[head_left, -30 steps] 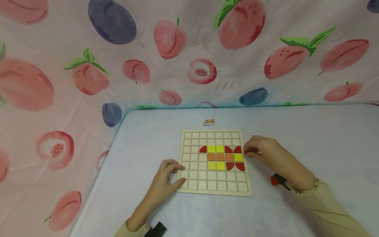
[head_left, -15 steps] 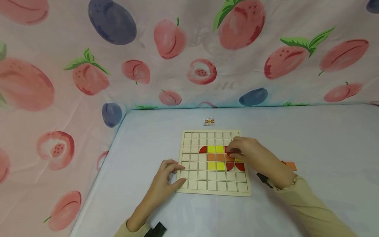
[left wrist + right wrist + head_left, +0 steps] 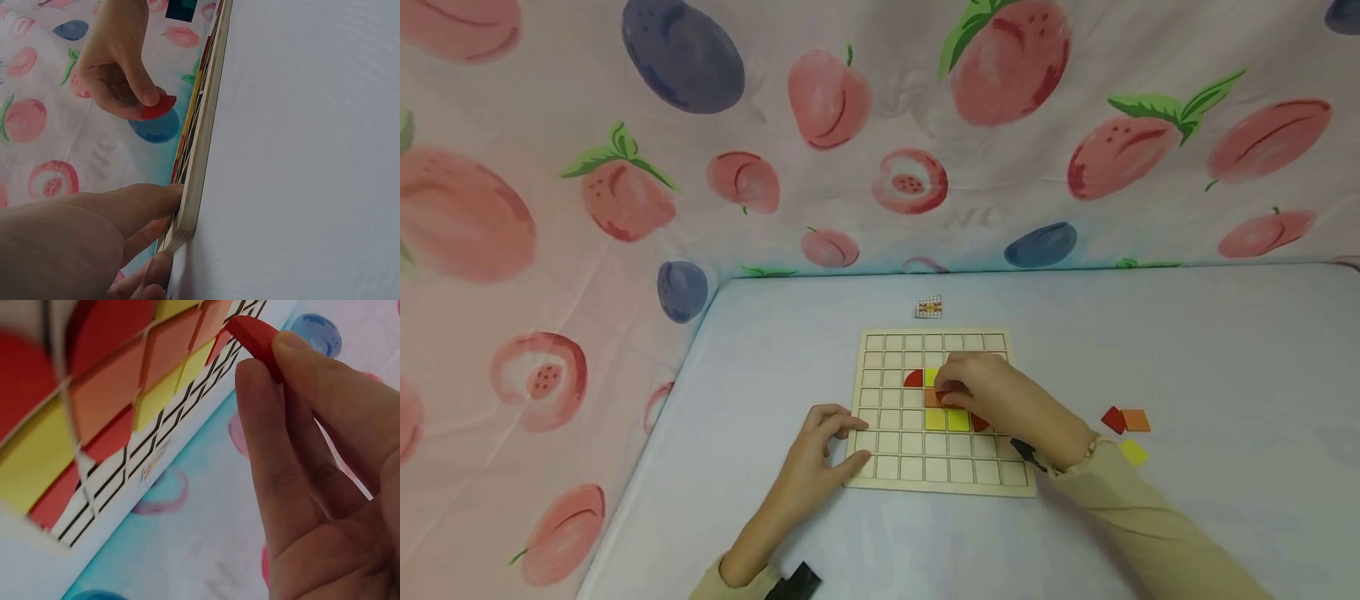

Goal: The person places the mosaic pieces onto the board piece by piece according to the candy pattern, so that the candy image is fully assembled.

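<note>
A wooden grid board (image 3: pixel 887 468) lies on the table, with yellow and orange square tiles and red quarter-round tiles in some cells. My right hand (image 3: pixel 988 385) is over the middle of these tiles and partly hides them. Between its thumb and fingertips it pinches a red quarter-round tile (image 3: pixel 255 342), clear of the board in the right wrist view. My left hand (image 3: pixel 816 446) rests at the board's left edge, thumb and forefinger spread, their tips at the rim. One red quarter-round tile (image 3: pixel 913 379) sits alone at the left end of the upper coloured row.
Loose tiles lie right of the board: a red one (image 3: pixel 1113 420), an orange square (image 3: pixel 1137 420) and a yellow square (image 3: pixel 1133 452). A small patterned card (image 3: pixel 928 307) lies behind the board. A fruit-print cloth (image 3: pixel 970 208) stands behind the white table.
My right hand has moved left from beside the board's right edge to above its middle, carrying the red tile. The loose tiles have come into view. My left hand has stayed in place.
</note>
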Motion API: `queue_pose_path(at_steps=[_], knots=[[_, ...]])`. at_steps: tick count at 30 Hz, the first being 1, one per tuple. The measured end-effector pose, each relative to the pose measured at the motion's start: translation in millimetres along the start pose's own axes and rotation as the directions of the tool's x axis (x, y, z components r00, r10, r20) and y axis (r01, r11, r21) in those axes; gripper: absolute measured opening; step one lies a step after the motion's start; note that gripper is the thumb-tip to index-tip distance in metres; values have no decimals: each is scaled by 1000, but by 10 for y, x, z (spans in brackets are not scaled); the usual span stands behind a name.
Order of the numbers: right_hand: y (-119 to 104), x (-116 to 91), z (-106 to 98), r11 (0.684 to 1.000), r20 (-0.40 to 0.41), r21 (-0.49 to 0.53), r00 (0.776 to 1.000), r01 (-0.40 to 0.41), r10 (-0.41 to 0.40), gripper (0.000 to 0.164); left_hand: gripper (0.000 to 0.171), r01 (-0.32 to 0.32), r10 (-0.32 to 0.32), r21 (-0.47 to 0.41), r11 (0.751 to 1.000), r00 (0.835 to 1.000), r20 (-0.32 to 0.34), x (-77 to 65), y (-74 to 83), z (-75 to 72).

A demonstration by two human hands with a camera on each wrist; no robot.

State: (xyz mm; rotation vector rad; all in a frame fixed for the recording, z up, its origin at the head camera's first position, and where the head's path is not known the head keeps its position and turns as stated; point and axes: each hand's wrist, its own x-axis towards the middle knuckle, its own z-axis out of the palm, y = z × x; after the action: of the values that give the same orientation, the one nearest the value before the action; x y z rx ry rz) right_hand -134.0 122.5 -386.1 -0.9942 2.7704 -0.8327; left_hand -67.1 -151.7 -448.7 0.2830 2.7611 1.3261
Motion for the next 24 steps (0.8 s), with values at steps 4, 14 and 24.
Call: queue_pose_path(at_steps=[4, 14, 24], knots=[[-46, 68, 64, 1000, 14, 19, 1000, 17, -17, 6, 31, 0, 0, 6, 1000, 1000, -2, 0, 12, -1], [-103, 176, 173, 998, 50, 56, 999, 18, -21, 7, 31, 2, -2, 0, 1000, 1000, -2, 10, 35, -3], [-128, 213, 260, 998, 57, 63, 998, 26, -30, 7, 31, 0, 0, 6, 1000, 1000, 1, 12, 19, 0]])
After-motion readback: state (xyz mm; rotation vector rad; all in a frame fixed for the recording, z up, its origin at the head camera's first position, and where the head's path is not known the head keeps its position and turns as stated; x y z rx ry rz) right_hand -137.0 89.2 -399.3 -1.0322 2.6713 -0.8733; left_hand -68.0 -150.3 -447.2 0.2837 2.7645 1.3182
